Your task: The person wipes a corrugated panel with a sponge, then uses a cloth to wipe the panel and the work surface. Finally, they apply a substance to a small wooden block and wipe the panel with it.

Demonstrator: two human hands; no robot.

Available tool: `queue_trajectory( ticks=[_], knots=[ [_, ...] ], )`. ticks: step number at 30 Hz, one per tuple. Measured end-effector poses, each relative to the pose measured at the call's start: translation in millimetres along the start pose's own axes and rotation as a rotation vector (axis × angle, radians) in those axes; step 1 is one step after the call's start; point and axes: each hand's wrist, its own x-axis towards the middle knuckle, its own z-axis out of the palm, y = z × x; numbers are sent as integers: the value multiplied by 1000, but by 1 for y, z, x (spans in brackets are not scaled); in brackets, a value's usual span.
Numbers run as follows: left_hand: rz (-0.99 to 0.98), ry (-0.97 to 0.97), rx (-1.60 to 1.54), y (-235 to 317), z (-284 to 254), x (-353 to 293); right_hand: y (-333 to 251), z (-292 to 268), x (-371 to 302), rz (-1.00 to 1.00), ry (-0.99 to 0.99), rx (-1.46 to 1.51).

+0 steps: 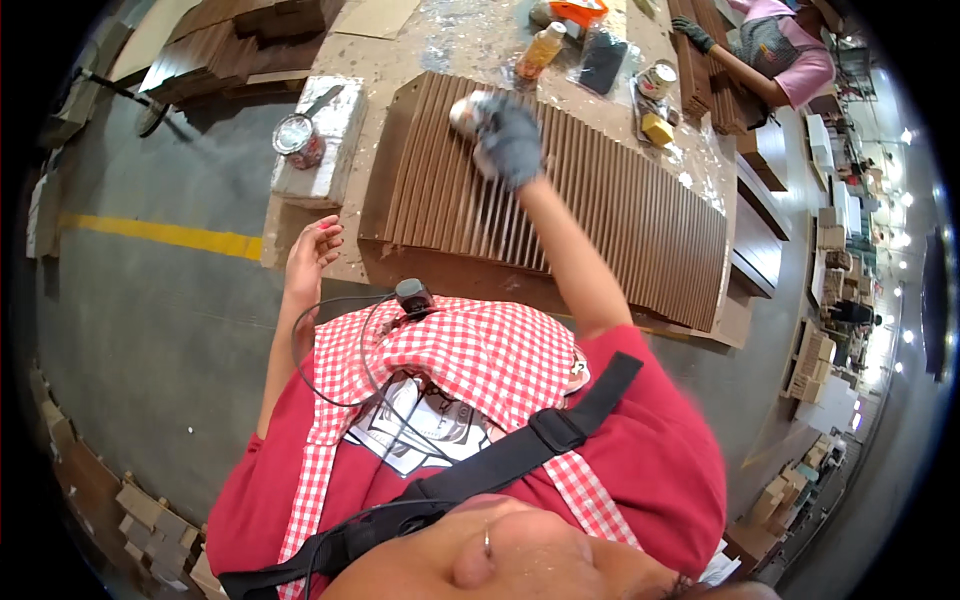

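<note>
My right hand [512, 145], in a dark grey glove, grips a bunched white rag [468, 112]. Both lie against the upper left part of a row of brown boards [610, 215], stacked on edge with their edges upward like ribs. Streaks of whitish wet show on the ribs below the glove. My left hand [316, 245] is bare and hangs by the table's near left edge, its fingers loosely bent and holding nothing. Close beyond it, an open tin [298, 140] with white smears stands on a paint-spattered block [336, 150], a flat scraper-like tool [322, 101] beside it.
On the spattered worktable [440, 50] stand a bottle of orange liquid [540, 52], a dark pouch [603, 62], another tin [656, 80] and a yellow sponge-like block [657, 128]. A co-worker [780, 60] handles brown boards at the far right. More boards [235, 45] are piled far left.
</note>
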Motion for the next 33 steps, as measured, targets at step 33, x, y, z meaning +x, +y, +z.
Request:
queue_trajectory(
  ticks=[33],
  knots=[
    [1007,-98,1629,28,170,129,32,-77,-60,452,-190,-77]
  ],
)
